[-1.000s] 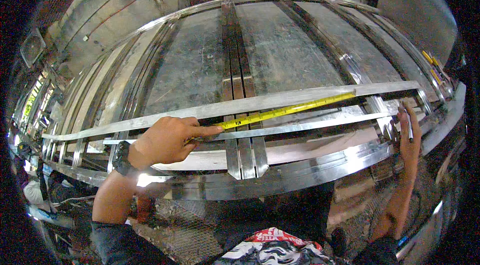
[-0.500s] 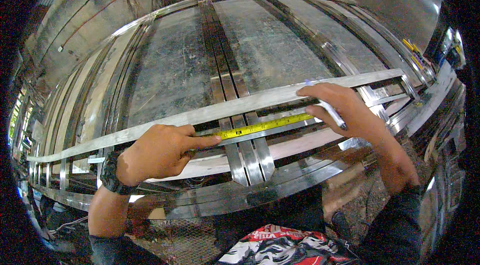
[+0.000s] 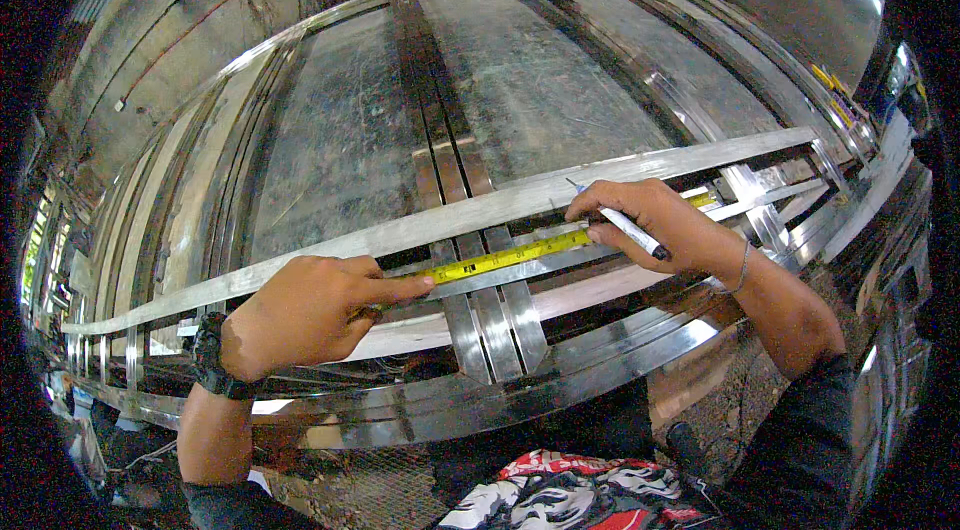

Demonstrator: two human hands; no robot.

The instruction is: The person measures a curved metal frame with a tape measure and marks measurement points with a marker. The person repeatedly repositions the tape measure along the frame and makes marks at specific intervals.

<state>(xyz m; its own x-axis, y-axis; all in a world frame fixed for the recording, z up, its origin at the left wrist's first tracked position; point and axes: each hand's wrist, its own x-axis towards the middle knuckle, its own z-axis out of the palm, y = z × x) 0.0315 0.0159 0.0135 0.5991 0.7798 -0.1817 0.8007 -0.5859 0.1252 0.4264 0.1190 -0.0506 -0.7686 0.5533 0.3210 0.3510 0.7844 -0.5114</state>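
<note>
A yellow tape measure blade (image 3: 515, 257) lies along a narrow metal bar that crosses several upright steel strips (image 3: 497, 330). At the blade's left end my left hand (image 3: 300, 315) presses it with an outstretched index finger, the other fingers curled. My right hand (image 3: 665, 225) holds a white marker (image 3: 634, 233) between thumb and fingers, its thin tip pointing up and left near the flat pale metal bar (image 3: 430, 222). That hand hides part of the blade, and more yellow shows to its right. What lies under my left palm is hidden.
A large frame of shiny metal tubes (image 3: 420, 417) spreads before me over grey sheet panels (image 3: 340, 120). Pens or tools with yellow parts (image 3: 832, 90) sit at the far right. Wire mesh (image 3: 370, 485) shows below the near edge. A concrete wall (image 3: 200, 20) stands behind.
My right hand has shifted left and slightly down along the tape; the marker's tip now shows clear of the fingers. My left hand stays at the tape's end. The view has shifted slightly.
</note>
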